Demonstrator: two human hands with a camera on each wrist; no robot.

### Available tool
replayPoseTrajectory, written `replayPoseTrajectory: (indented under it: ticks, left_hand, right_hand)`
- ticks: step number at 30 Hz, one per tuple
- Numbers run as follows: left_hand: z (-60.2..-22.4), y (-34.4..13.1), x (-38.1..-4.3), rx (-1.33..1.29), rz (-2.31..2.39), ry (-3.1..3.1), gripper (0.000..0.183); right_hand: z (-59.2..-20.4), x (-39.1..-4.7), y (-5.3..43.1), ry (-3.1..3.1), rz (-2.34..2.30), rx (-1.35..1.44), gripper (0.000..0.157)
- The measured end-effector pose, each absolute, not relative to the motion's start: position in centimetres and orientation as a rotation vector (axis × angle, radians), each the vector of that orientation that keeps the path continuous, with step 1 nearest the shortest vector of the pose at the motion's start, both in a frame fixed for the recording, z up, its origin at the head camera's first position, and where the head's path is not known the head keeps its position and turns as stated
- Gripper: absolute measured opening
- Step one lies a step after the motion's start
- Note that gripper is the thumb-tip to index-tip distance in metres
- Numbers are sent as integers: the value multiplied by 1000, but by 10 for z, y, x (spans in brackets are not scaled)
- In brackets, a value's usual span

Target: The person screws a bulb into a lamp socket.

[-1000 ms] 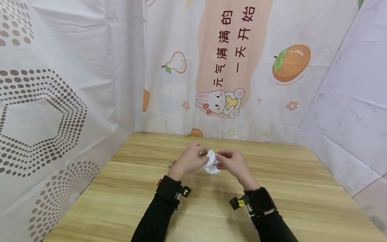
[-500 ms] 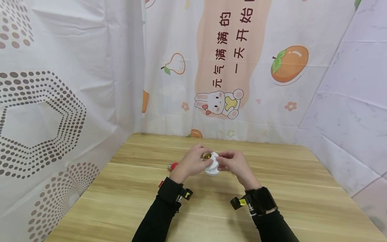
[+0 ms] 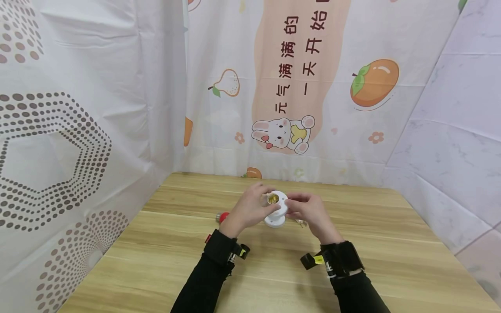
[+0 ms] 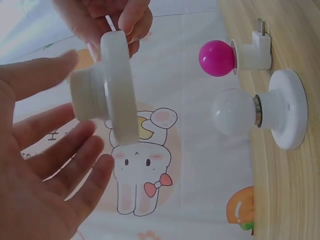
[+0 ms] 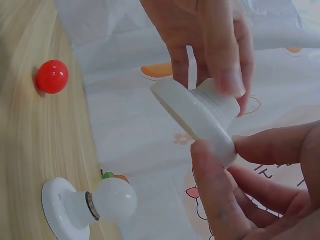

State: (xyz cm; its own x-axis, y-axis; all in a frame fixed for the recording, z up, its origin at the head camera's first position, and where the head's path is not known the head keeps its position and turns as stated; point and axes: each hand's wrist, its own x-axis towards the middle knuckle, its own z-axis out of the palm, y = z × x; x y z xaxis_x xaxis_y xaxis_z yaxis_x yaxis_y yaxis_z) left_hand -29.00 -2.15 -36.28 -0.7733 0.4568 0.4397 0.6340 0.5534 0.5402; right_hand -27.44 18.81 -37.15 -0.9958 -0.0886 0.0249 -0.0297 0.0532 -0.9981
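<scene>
Both hands hold a white round-base lamp holder (image 3: 282, 210) above the table, its brass-lined socket turned up toward the head camera. My left hand (image 3: 249, 208) has thumb and fingers around the socket neck, as the right wrist view shows. At the rim of its base, my right hand (image 3: 314, 214) pinches the disc between thumb and fingers. Below stands a second lamp holder (image 4: 291, 110) with a white bulb (image 4: 235, 111) fitted in it. A pink bulb (image 4: 216, 58) sits in a white plug-in socket (image 4: 252, 56) on the table beyond.
A red bulb (image 5: 53, 76) lies on the wooden table (image 3: 188, 256), left of the hands and partly behind the left one in the head view. Printed curtains (image 3: 219, 143) enclose the back and sides.
The lamp holder has moved slightly right and its socket has come into fuller view. Both hands have shifted slightly right. More of the red bulb shows beside the left hand.
</scene>
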Motion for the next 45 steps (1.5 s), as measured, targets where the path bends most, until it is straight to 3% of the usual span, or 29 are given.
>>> replayPoseTrajectory:
  ticks: [9,14,19,27,45]
  left_hand:
    - [-363,-26,-293,-925,-1227,-2465,91]
    - [-366,-27,-297,-995,-1337,-2437,101]
    - [-368,-26,-300,-1081,-1487,-2321,94]
    - [-367,-26,-297,-1078,-1772,-2138,75]
    - [-364,-33,-299,-1054,-1905,-1919,64]
  right_hand:
    - [-367,-275,199,2128,-2253,-204,43]
    - [-365,-274,200,1995,-2328,-231,36]
    - [-364,-273,197,1787,-2402,-273,14]
    - [-368,-273,186,1579,-2416,-326,19]
    - [-374,-272,172,1546,-2366,-393,21]
